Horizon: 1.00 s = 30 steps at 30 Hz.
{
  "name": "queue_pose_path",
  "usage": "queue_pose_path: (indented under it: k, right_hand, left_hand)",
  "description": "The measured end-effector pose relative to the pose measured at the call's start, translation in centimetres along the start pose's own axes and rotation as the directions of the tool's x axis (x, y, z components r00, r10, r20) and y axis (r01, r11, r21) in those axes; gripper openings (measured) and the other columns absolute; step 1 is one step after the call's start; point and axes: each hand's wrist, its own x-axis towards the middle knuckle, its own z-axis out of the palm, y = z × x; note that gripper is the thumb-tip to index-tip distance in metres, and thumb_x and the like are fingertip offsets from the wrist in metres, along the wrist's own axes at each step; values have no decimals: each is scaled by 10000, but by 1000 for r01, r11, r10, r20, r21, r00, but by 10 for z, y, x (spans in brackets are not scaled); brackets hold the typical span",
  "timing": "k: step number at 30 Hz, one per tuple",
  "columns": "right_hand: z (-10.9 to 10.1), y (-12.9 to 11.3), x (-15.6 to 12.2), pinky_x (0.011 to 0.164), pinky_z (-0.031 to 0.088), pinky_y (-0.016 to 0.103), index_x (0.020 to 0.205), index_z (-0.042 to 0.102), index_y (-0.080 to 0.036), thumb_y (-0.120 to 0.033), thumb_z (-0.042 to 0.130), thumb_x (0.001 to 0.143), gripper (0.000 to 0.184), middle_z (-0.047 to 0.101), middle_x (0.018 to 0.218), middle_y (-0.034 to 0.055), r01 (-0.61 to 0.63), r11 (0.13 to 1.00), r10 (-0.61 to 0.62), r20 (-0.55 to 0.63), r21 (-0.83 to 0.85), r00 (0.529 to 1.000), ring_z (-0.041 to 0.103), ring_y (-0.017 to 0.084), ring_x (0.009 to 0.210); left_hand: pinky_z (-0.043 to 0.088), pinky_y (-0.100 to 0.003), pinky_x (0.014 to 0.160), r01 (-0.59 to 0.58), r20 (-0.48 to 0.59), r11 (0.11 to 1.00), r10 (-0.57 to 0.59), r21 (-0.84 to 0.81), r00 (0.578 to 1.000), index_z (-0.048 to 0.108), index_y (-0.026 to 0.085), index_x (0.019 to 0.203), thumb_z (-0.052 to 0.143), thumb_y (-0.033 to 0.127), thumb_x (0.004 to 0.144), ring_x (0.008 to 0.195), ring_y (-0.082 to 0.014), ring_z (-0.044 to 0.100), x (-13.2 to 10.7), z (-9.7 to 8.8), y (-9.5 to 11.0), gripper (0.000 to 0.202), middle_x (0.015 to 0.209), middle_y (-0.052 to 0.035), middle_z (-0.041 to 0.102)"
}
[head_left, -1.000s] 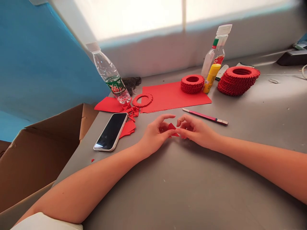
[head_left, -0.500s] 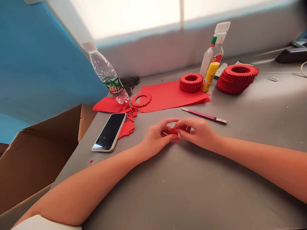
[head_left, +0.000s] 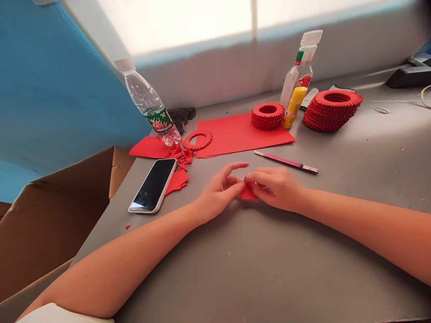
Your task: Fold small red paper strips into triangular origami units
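A small piece of red paper point(head_left: 248, 194) is pinched between both hands, just above the grey table. My left hand point(head_left: 220, 190) grips its left edge with thumb and fingers, the index finger stretched out above. My right hand point(head_left: 278, 188) closes on the paper from the right, covering part of it. Left of the hands lie a heap of folded red paper pieces point(head_left: 184, 157) and a small stack of red paper slips point(head_left: 177, 181). A thin red ring of folded pieces point(head_left: 198, 140) rests on the edge of the large red sheets point(head_left: 229, 132).
A phone point(head_left: 153, 186) lies left, beside a water bottle point(head_left: 151, 107). A utility knife point(head_left: 286, 161) lies beyond my right hand. Farther back are two stacks of red rings point(head_left: 267, 117), a yellow glue stick point(head_left: 295, 107) and another bottle point(head_left: 299, 67). A cardboard box point(head_left: 60, 215) stands at the left.
The red paper has turned and lies flatter, showing more of its face. My left index finger has lifted away from the right hand, whose fingers have closed farther over the paper.
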Motion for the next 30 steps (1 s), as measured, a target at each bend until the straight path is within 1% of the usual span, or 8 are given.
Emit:
queue_pose_path:
  k: [2, 5, 7, 11, 14, 17, 21, 30]
  right_hand:
    - [0, 0, 0, 504, 328, 218, 830, 574, -177, -111, 450, 777, 150, 555, 645, -5, 12, 1000, -12, -2, -14, 1000, 445, 95, 546]
    - [0, 0, 0, 510, 335, 214, 827, 566, -181, -111, 455, 772, 142, 567, 651, -7, 16, 1000, -16, -1, 7, 1000, 460, 95, 552]
    - [0, 0, 0, 522, 348, 208, 840, 554, -180, -122, 464, 775, 125, 584, 659, -12, -19, 998, 19, 0, 52, 1000, 480, 90, 557]
    - [0, -2, -1, 538, 369, 201, 863, 543, -178, -163, 470, 797, 99, 597, 651, -21, -121, 985, 117, 43, 119, 992, 497, 83, 548]
    - [0, -3, -1, 541, 375, 201, 855, 546, -179, -172, 460, 809, 98, 598, 652, -19, -142, 981, 136, 56, 129, 989, 499, 84, 554]
    - [0, -3, -1, 536, 372, 201, 844, 548, -177, -173, 455, 817, 96, 597, 651, -15, -126, 984, 122, 43, 123, 992, 495, 85, 556]
    - [0, -2, 0, 536, 367, 201, 831, 544, -178, -145, 442, 825, 108, 600, 657, -13, -67, 991, 65, 16, 115, 998, 488, 85, 559]
    - [2, -1, -1, 535, 383, 210, 846, 558, -188, -161, 448, 829, 114, 633, 693, 4, -37, 997, 39, -28, 68, 999, 536, 102, 579]
  left_hand:
    - [458, -240, 716, 9, 3, 999, -9, -48, 1000, 390, 192, 1222, 492, 226, 826, 693, -108, 584, 0, 0, 1, 410, 731, 6, 611]
    - [451, -229, 686, 2, 4, 998, -2, -60, 1000, 367, 190, 1235, 503, 211, 817, 687, -111, 587, 1, 0, 0, 440, 704, 13, 610]
    - [447, -236, 696, -11, 3, 999, 11, -35, 1000, 356, 197, 1247, 499, 208, 820, 700, -115, 587, 1, -1, -2, 450, 717, 8, 616]
    - [443, -261, 743, -39, -7, 996, 39, 81, 999, 349, 216, 1263, 475, 215, 838, 729, -121, 588, 0, -2, -3, 443, 784, -12, 621]
    - [447, -292, 779, -50, 1, 993, 50, 109, 999, 328, 228, 1281, 456, 221, 851, 755, -135, 603, -1, -3, -3, 449, 794, -17, 623]
    - [449, -333, 814, -55, 6, 995, 55, 83, 998, 281, 243, 1314, 453, 218, 853, 768, -147, 614, -1, -3, -4, 493, 784, -14, 626]
    - [451, -364, 828, -58, 16, 997, 57, 46, 998, 239, 235, 1341, 448, 203, 855, 764, -155, 618, -1, -3, -4, 529, 766, -19, 637]
    - [464, -332, 805, -52, 6, 997, 52, -57, 999, 234, 223, 1350, 487, 210, 836, 755, -143, 614, -1, -2, -4, 572, 773, -12, 644]
